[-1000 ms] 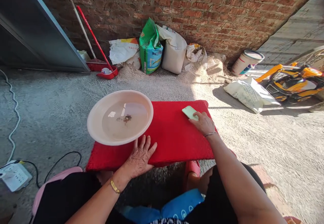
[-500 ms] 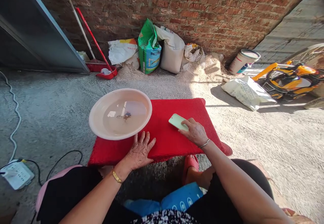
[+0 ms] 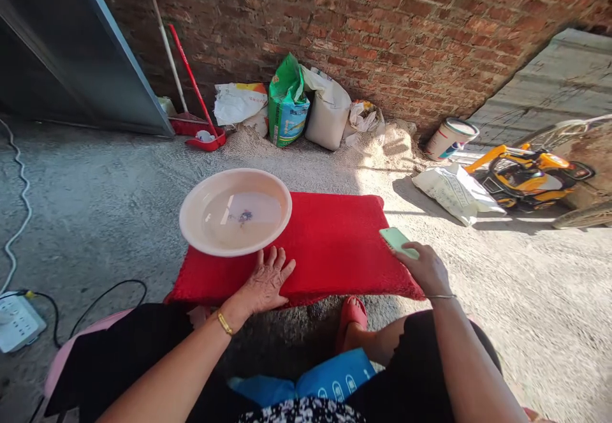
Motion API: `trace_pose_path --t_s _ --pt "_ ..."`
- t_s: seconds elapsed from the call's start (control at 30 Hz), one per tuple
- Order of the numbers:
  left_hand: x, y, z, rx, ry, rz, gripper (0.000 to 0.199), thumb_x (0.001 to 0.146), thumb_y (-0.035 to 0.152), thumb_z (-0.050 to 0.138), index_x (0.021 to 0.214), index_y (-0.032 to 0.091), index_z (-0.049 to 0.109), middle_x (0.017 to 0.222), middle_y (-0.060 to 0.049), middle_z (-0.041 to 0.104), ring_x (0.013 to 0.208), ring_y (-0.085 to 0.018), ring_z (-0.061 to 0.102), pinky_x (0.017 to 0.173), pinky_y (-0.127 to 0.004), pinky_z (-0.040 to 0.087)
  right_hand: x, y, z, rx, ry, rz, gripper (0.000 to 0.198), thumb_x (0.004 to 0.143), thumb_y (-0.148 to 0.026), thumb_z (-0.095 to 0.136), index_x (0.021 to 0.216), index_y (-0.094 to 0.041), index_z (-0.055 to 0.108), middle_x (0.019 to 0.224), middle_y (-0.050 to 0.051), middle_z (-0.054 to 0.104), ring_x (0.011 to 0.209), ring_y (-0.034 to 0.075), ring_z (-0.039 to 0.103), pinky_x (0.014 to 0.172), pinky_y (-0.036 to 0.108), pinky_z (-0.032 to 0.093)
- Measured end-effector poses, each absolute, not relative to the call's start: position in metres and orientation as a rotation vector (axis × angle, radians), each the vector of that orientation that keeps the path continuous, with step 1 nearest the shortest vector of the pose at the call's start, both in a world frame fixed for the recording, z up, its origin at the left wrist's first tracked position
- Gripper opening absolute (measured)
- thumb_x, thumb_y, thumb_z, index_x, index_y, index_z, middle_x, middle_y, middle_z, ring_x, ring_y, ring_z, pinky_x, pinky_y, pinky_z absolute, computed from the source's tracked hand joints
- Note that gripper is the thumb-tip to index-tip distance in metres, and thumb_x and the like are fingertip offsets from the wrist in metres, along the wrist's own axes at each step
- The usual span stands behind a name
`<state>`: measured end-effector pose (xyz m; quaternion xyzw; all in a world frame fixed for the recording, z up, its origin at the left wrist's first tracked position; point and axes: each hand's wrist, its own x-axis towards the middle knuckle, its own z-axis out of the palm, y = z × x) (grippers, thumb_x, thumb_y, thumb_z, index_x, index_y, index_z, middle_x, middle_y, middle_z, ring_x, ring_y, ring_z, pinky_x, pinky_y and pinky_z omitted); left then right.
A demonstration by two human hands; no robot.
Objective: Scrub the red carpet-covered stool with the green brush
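Observation:
My right hand [image 3: 426, 268] grips a pale green phone [image 3: 400, 242], seen from its back or case side, at the right edge of the red cloth-covered table [image 3: 335, 238]. Flat on the cloth near the front edge lies my left hand [image 3: 268, 277], fingers spread and holding nothing. Just beyond its fingertips stands a pale pink basin [image 3: 189, 222] with clear water in it. A small dark pattern shows at the basin's bottom; I cannot make out what it is.
By the brick wall [image 3: 382, 40] stand a green bag [image 3: 288, 107], a white sack [image 3: 329, 113] and a red dustpan [image 3: 210, 142]. A bucket [image 3: 451, 139], a flat sack [image 3: 454, 190] and a yellow ride-on toy [image 3: 530, 174] are at right. A power strip [image 3: 21, 324] lies at left.
My right hand has carried the phone rightward, from over the red cloth to its right edge. My left hand stays spread on the cloth. The view has shifted slightly.

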<state>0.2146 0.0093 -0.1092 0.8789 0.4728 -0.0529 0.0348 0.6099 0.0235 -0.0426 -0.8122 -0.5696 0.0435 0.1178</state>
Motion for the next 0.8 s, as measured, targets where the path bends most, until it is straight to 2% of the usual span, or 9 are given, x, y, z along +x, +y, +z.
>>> trace_pose_path --t_s 0.17,0.3,0.4,0.5,0.63,0.7,0.8 --pt "0.212 0.011 -0.118 2.712 1.482 -0.163 0.089 0.067 0.062 0.067 0.141 0.022 0.040 0.149 -0.022 0.030 0.138 -0.044 0.019 0.108 -0.063 0.005 0.526 0.029 -0.061 -1.918 -2.081 0.187 0.033 0.082 -0.052 0.055 0.102 -0.027 0.063 0.099 0.004 0.056 0.079 0.016 0.057 0.064 0.026 0.041" --pt "0.211 0.012 -0.118 2.717 1.486 -0.160 0.088 0.067 0.064 0.066 0.141 0.023 0.041 0.149 -0.021 0.031 0.138 -0.043 0.021 0.109 -0.062 0.007 0.499 0.037 -0.067 -1.811 -2.244 0.206 0.031 0.082 -0.048 0.059 0.105 -0.027 0.063 0.099 0.004 0.056 0.084 0.016 0.057 0.068 0.025 0.040" --pt "0.212 0.011 -0.113 2.710 1.477 -0.151 0.088 0.067 0.065 0.065 0.140 0.022 0.043 0.148 -0.022 0.031 0.137 -0.043 0.022 0.109 -0.062 0.010 0.525 0.036 -0.069 -1.920 -2.245 0.221 0.033 0.080 -0.048 0.060 0.107 -0.028 0.062 0.101 0.003 0.056 0.083 0.016 0.057 0.069 0.026 0.040" --pt "0.212 0.011 -0.110 2.730 1.454 -0.135 0.089 0.067 0.065 0.065 0.140 0.020 0.043 0.147 -0.024 0.032 0.136 -0.045 0.024 0.108 -0.064 0.013 0.579 0.028 -0.065 -2.219 -2.067 0.208 0.036 0.081 -0.051 0.057 0.109 -0.028 0.062 0.102 0.004 0.056 0.080 0.017 0.059 0.068 0.028 0.042" --pt "0.212 0.010 -0.109 2.765 1.442 -0.118 0.088 0.067 0.063 0.067 0.140 0.020 0.043 0.146 -0.026 0.034 0.136 -0.046 0.024 0.107 -0.064 0.013 0.645 0.017 -0.052 -2.718 -1.587 -0.014 0.040 0.079 -0.052 0.056 0.108 -0.026 0.065 0.101 0.008 0.055 0.080 0.023 0.061 0.070 0.036 0.044" --pt "0.212 0.010 -0.109 2.763 1.448 -0.126 0.088 0.067 0.062 0.068 0.140 0.020 0.043 0.146 -0.025 0.034 0.136 -0.046 0.024 0.107 -0.064 0.013 0.656 0.017 -0.047 -2.776 -1.423 -0.083 0.040 0.077 -0.052 0.058 0.107 -0.026 0.066 0.102 0.009 0.055 0.083 0.025 0.062 0.072 0.038 0.045" --pt "0.212 0.010 -0.108 2.750 1.467 -0.143 0.088 0.066 0.062 0.068 0.140 0.020 0.044 0.146 -0.024 0.034 0.135 -0.045 0.026 0.108 -0.063 0.013 0.637 0.022 -0.046 -2.607 -1.482 -0.016 0.039 0.078 -0.054 0.057 0.106 -0.028 0.065 0.101 0.007 0.055 0.084 0.023 0.061 0.072 0.035 0.045"
